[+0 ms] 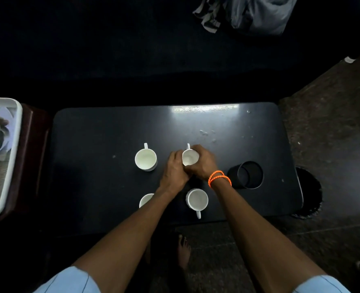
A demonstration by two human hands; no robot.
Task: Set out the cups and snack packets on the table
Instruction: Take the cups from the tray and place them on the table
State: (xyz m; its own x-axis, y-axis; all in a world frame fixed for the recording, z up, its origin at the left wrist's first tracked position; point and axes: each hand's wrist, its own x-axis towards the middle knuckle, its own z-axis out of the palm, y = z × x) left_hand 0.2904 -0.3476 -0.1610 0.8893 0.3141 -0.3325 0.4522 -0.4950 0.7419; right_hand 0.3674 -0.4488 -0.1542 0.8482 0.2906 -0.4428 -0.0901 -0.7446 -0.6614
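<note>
Several white cups stand on a dark low table (94,144). Both my hands wrap the far right cup (189,158), its handle pointing away from me: my left hand (174,172) is on its left side, my right hand (204,163), with an orange bead bracelet at the wrist, on its right. A second cup (145,159) stands free to the left, handle away. A third cup (197,200) stands near me with its handle toward me. My left forearm half hides a fourth cup (146,200). No snack packets show on the table.
A black cylindrical holder (248,175) lies on its side at the table's right. A white patterned tray (3,157) rests on a dark red stand at the left. Grey cloth (255,13) lies on the dark seat beyond. My bare foot (184,248) is on the floor below the table edge.
</note>
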